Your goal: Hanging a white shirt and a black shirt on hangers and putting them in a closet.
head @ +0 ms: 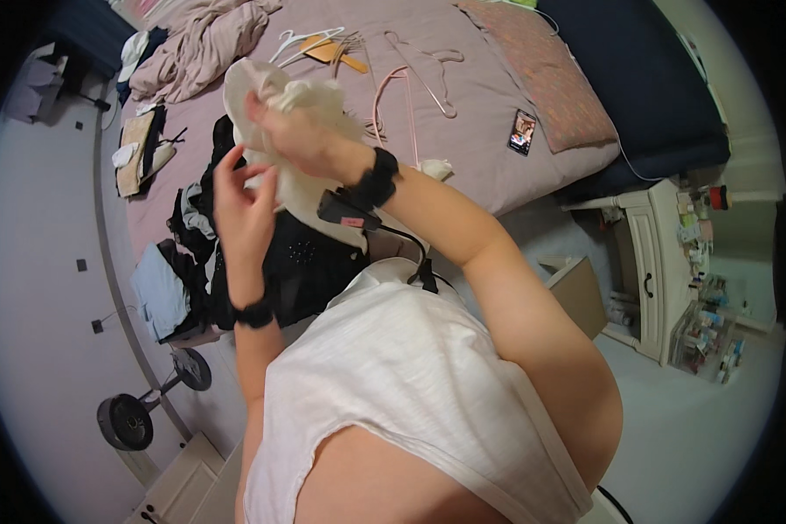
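A cream-white cloth garment (301, 190) hangs bunched up over the near part of the bed, with my right hand (295, 134) at its upper part. The fingers of that hand are blurred and partly hidden by the fabric. Left of it, my left hand (242, 190) is raised with its fingers apart, close to the garment's edge; whether it touches the cloth is unclear. Both wrists wear black bands. Below the white garment lies black clothing (308, 275) with small shiny dots. Beyond my right hand are a white hanger (308, 44) and a wooden paddle hairbrush (334, 54).
Pink hangers (426, 56) and a phone (522, 132) lie on the pink bedsheet (478, 177). Clothes piles, one with a light blue garment (160, 288), line the bed's left side. A fan (126, 421) stands lower left, a white dressing table (652, 281) at right.
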{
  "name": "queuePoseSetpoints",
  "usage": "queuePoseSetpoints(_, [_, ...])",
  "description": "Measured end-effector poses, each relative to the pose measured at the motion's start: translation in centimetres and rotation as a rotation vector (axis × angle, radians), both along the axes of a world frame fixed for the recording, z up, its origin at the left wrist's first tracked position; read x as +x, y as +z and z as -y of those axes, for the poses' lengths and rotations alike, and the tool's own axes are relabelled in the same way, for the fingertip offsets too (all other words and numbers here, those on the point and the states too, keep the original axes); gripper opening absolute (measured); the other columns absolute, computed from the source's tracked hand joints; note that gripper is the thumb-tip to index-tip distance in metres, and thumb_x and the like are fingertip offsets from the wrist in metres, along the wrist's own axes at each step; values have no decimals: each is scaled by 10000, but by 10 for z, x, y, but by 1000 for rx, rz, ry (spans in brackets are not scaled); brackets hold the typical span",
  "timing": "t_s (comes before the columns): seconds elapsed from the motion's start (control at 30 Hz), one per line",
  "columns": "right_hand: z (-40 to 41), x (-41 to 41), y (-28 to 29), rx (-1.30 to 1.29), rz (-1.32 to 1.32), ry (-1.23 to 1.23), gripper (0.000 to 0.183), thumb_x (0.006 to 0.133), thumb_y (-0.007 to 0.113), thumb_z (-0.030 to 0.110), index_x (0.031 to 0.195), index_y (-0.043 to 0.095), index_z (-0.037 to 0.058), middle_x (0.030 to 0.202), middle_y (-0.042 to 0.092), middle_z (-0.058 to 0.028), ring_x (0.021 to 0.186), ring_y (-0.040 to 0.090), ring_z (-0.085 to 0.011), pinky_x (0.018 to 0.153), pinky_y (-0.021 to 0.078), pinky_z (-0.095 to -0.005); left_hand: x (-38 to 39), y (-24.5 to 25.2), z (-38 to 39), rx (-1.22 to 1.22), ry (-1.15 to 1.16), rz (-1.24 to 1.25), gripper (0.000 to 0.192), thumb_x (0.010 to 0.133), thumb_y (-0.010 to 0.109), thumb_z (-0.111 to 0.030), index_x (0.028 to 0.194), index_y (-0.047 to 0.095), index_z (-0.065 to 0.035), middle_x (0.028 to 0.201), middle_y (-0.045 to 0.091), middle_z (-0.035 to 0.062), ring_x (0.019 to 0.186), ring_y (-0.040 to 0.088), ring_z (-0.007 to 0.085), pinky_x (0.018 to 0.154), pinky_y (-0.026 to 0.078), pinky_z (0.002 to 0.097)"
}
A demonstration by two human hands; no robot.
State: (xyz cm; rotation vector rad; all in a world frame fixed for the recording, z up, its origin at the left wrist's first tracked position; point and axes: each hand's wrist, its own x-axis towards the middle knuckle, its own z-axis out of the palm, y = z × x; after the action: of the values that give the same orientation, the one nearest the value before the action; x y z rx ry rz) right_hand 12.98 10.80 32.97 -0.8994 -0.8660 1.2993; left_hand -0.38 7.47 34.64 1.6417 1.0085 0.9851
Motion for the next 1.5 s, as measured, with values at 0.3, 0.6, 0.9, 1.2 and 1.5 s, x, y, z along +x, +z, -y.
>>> queuePoseSetpoints(0.3, [34, 0, 70, 102, 862, -126, 598, 947, 345, 513, 768, 539, -23, 650, 570, -192, 635, 570, -330, 619, 459, -397, 57, -3, -95, 50, -308, 137, 292, 842, 580, -142, 1094, 524, -7, 975, 600, 81, 867, 576, 178, 761, 469, 319])
queuePoseSetpoints(0.6, [14, 37, 142, 153, -111, -542, 512, 987, 323, 410, 988, 616, -10, 719, 572, -15, 755, 577, -118, 622, 440, -227, 122, 111, -48, 606, -428, 762, 340, 922, 514, -204, 1180, 503, 17, 1130, 543, 252, 1052, 514, 369, 875, 416, 393])
queuePoseSetpoints(0.9, [112, 66, 23, -64, -29, -504, 445, 978, 382, 382, 1198, 514, 18, 1144, 587, -95, 979, 601, -199, 815, 494, -334, 26, -63, -44, 714, 57, -563, 641, 633, 564, 37, 1253, 413, -24, 1072, 461, 208, 1029, 435, 394, 915, 358, 432])
queuePoseSetpoints(1.2, [224, 42, -76, -98, -53, -404, 356, 940, 476, 163, 1251, 458, -9, 1185, 558, -163, 1091, 555, -252, 958, 451, -392, -5, -81, 12, 54, -94, -173, 202, 806, 538, -8, 1008, 534, -1, 849, 619, 115, 801, 591, 210, 688, 462, 300])
queuePoseSetpoints(1.5, [183, 6, -111, -61, 352, -172, 473, 901, 480, 90, 1343, 345, -9, 1341, 416, -141, 1238, 417, -235, 985, 385, -328, 36, -64, 33, 116, -243, -103, 392, 756, 477, 94, 1092, 607, -62, 913, 633, 125, 738, 598, 209, 688, 466, 274])
